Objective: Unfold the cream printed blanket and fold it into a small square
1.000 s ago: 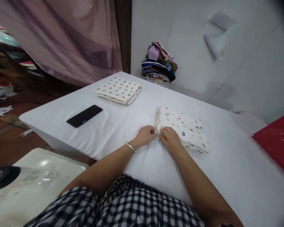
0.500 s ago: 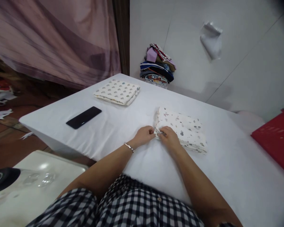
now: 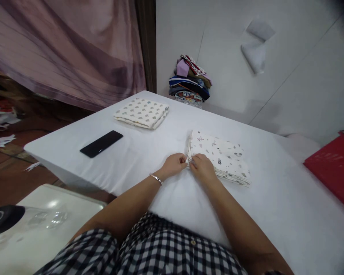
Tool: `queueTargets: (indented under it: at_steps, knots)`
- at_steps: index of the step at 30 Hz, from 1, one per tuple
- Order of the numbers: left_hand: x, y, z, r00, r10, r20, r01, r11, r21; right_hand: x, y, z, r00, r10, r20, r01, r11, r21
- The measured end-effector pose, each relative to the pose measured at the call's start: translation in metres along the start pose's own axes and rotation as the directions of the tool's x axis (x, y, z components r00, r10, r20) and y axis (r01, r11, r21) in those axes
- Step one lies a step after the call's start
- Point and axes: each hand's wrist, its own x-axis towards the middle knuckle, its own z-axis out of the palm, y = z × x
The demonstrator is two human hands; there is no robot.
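Note:
A folded white cloth with small grey prints (image 3: 223, 152) lies on the white-covered table (image 3: 275, 183). My left hand (image 3: 175, 163), above a silver bracelet, pinches the near left corner of this cloth. Right beside it, my right hand (image 3: 203, 167) has its fingers closed on the same corner, over the cloth's near edge. The exact fold between the fingertips is partly hidden. Farther back on the left sits a second folded cloth with a grey leaf-like pattern (image 3: 143, 113), touched by neither hand.
A black phone (image 3: 101, 143) lies left on the table. Beyond the far edge rises a stack of folded clothes (image 3: 189, 82). Something red (image 3: 332, 168) is at the right. A pale surface with a clear bottle (image 3: 48, 217) stands lower left. A pink curtain (image 3: 88, 49) hangs behind.
My right hand has shifted slightly left, its fingertips closer to my left hand at the cloth's corner. Both folded cloths lie as before.

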Motion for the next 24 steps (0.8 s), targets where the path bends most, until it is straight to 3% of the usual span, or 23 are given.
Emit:
queueTargets:
  at_steps: [3,7,10,14,20,24]
  knots:
    - [0.0,0.0,0.0,1.0,-0.003,-0.001,0.003,1.0,0.006,0.001,0.0,0.001,0.999,0.026,-0.021,-0.027,1.0,-0.013]
    - [0.0,0.002,0.0,0.999,-0.033,-0.01,0.033,0.999,-0.007,-0.001,0.004,-0.007,0.993,0.083,-0.083,-0.07,0.986,0.152]
    - [0.0,0.004,-0.001,0.999,-0.037,-0.001,0.037,0.999,0.009,-0.005,0.004,-0.014,0.994,0.012,-0.109,0.012,0.977,0.212]
    - [0.001,0.006,-0.003,0.999,-0.053,0.011,0.053,0.998,0.019,-0.006,-0.001,-0.011,0.997,-0.068,-0.038,0.072,0.99,0.121]
    - [-0.001,0.006,-0.007,0.997,-0.023,0.075,0.03,0.996,-0.09,-0.006,0.002,-0.002,0.992,0.092,-0.091,-0.061,0.953,0.296]
    - [-0.003,0.007,-0.003,1.0,-0.025,-0.001,0.025,1.0,-0.018,-0.006,0.004,-0.002,0.987,0.118,-0.108,-0.075,0.938,0.339]
